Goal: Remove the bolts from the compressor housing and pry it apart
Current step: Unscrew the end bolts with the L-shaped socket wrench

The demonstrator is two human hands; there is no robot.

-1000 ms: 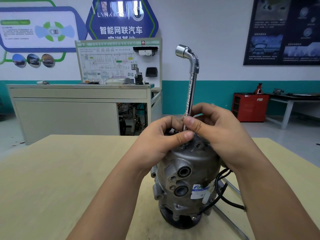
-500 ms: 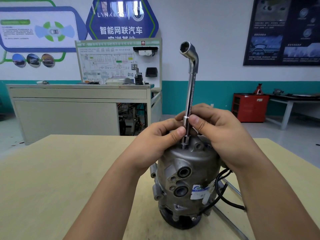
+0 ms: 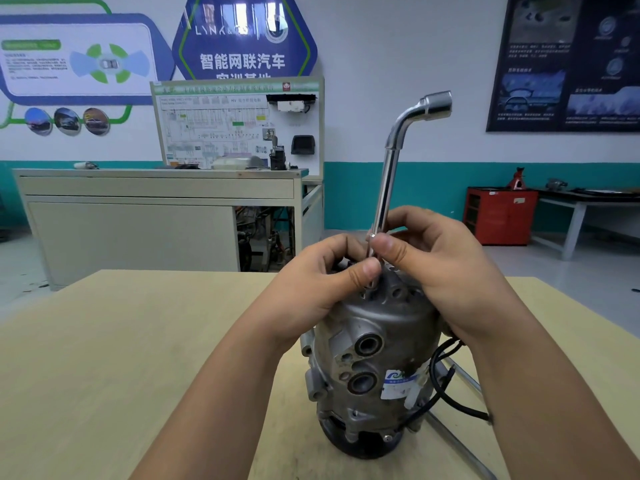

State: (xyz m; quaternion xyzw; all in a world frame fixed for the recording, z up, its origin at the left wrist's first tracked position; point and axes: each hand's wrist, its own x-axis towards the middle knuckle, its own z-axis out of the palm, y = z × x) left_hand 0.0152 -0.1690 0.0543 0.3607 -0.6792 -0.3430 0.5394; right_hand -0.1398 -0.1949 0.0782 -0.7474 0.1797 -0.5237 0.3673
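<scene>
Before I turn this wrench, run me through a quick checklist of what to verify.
1. Wrench stands on the compressor top: ok.
2. Wrench tip seated: cannot tell, the left hand hides it.
3. Left hand and right hand both pinch the shaft low: ok.
4. Compressor clamped: not ok, it stands free on the table.
5. Cable clear of the wrench: ok, it hangs low on the right.

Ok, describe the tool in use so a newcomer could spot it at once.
On the pale wooden table stands a grey metal compressor, with the left hand and right hand at its top. Pinched upright between them is the wrench: a shiny chrome rod, alone in bending at its upper end into a socket head.
</scene>
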